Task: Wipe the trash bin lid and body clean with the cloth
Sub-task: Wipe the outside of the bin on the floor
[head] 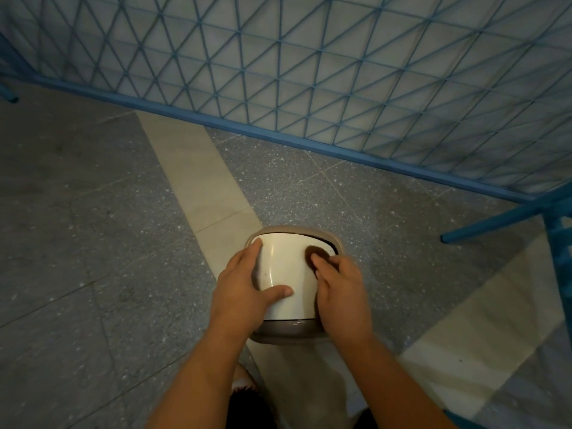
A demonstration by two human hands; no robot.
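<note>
In the head view, the only one I have, the trash bin (pixel 294 331) stands on the floor (pixel 93 243) in the lower middle of the frame, seen from straight above. Its cream lid (pixel 288 267) looks tilted inside the grey-brown rim.

My left hand (pixel 247 289) lies spread on the left side of the lid, thumb across the near part, pressing rather than clenched, with nothing in it. My right hand (pixel 340 289) is on the right side, its fingers bearing down on a dark brown cloth (pixel 317 253) at the lid's upper right edge; most of the cloth is under the hand, so I judge it pinned to the lid, not gripped in a fist.

What could go wrong, as I judge it: the lid looks like a swinging flap, so hard pressure on one side may tip it inward and carry the cloth, or my fingers, into the bin. If the left hand eases off, the wiping push could slide or topple the light bin on the smooth floor. The small cloth could also slip out from under my fingertips and leave patches unwiped. The body is barely in sight from here, so I may miss dirt on it.

Count: one bin, one lid, one cloth, two hands. A blue mesh fence (pixel 309 72) crosses the top of the frame.
</note>
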